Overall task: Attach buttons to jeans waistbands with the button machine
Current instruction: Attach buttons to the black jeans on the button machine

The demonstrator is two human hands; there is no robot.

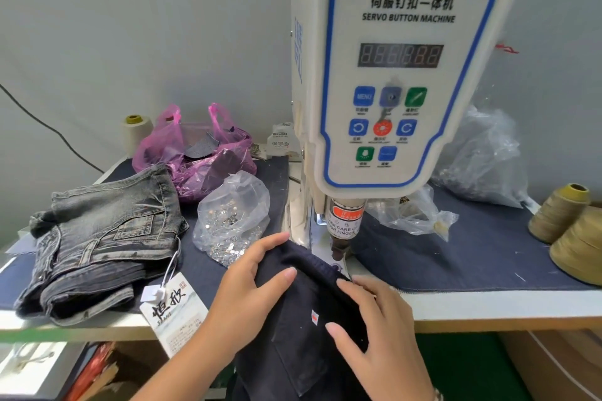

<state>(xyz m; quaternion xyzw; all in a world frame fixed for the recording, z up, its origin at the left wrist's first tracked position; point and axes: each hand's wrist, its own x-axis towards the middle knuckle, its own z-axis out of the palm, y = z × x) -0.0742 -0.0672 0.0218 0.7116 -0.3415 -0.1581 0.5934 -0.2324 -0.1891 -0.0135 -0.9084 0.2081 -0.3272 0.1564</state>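
Observation:
A white servo button machine [394,75] stands at the middle of the table, its dark punch head [340,246] pointing down. Dark navy jeans [312,329] lie under it, the waistband [321,265] pushed up to the punch. My left hand [250,290] rests on the waistband's left part, fingers fairly straight. My right hand [374,325] lies on the cloth to the right, fingers stretched toward the waistband. A clear bag of silver buttons [231,218] sits left of the machine.
Folded grey-washed jeans [101,247] with a paper hang tag [172,306] lie at the left. Behind them are a pink bag of scraps [195,153] and a cream thread cone [136,132]. Clear bags [482,159] and tan thread cones [566,228] stand at the right.

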